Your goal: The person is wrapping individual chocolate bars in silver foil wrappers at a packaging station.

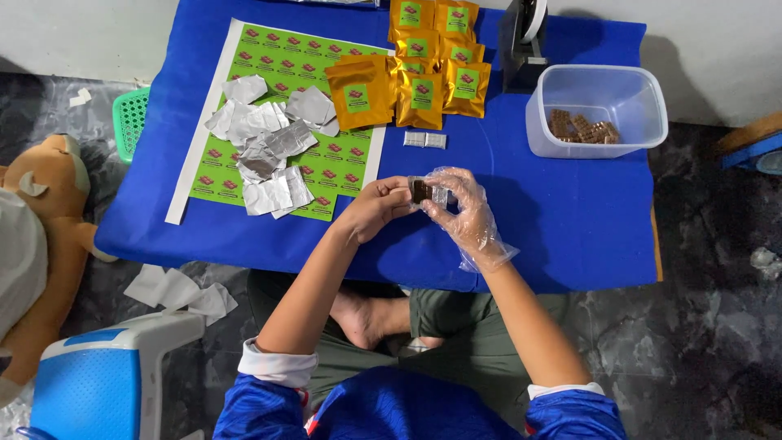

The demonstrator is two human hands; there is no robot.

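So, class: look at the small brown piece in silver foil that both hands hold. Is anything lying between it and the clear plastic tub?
Nothing visible does. The left hand and the gloved right hand hold the foil-wrapped piece above bare blue cloth, which runs unbroken to the clear tub.

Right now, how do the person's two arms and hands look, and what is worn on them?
The left hand is bare. The right hand wears a loose, clear plastic glove, crinkled, ending past the wrist. Both forearms are uncovered; blue sleeves with white cuffs are pushed up to the elbows.
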